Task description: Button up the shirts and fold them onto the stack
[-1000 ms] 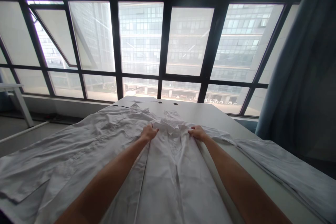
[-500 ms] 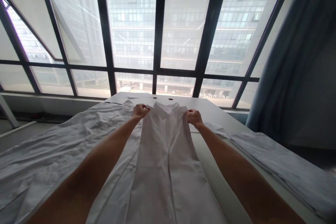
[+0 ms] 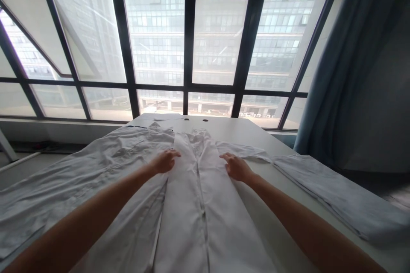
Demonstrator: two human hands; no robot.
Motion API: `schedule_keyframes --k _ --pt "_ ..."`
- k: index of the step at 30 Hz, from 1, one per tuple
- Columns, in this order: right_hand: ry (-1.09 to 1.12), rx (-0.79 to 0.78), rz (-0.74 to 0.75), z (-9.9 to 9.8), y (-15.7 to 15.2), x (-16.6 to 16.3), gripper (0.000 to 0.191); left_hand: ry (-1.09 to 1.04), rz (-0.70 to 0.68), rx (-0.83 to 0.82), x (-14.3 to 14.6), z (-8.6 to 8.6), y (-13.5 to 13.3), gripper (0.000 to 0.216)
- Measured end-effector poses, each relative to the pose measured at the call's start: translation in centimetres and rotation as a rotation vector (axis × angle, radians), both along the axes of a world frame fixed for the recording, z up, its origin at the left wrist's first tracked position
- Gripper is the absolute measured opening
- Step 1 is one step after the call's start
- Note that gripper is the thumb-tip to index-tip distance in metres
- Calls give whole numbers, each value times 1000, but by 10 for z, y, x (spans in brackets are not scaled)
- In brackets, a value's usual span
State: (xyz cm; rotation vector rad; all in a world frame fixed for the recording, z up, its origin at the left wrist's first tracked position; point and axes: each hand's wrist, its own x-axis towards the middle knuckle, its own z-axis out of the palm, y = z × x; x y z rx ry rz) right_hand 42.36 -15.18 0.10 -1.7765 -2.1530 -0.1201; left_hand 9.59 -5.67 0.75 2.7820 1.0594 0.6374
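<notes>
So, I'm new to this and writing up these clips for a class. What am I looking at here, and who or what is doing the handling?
There's no machine here. One camera worn on a person's head looks forward and down at their own bare hands. In the latest picture, the left hand and right hand rest on a long white garment, apparently holding nothing. It lies on a white table. A folded pale cloth lies to the right, and a large window fills the view ahead.

A long white cotton garment [image 3: 182,222], sides folded in to a central opening, lies flat, running near to far.
</notes>
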Motion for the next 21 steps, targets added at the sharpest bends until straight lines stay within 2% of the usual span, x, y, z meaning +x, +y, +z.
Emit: schedule_keyframes --k 3,8,13,15,18,21 --pt "37 -31 85 -12 -38 6 42 113 -136 24 -25 -7 -48 51" --pt "221 -138 269 -2 -67 11 46 143 -256 -88 -44 4 -105 54" --pt "308 -308 362 12 -100 11 55 116 -303 -189 -47 3 -137 60" --pt "291 -326 371 15 -116 8 55 105 -301 -205 -47 0 -145 63" --pt "292 -272 402 20 -141 -1 45 81 -339 -224 -45 3 -157 59" --pt "348 -255 468 30 -163 -9 32 3 -419 -284 -42 18 -173 42"
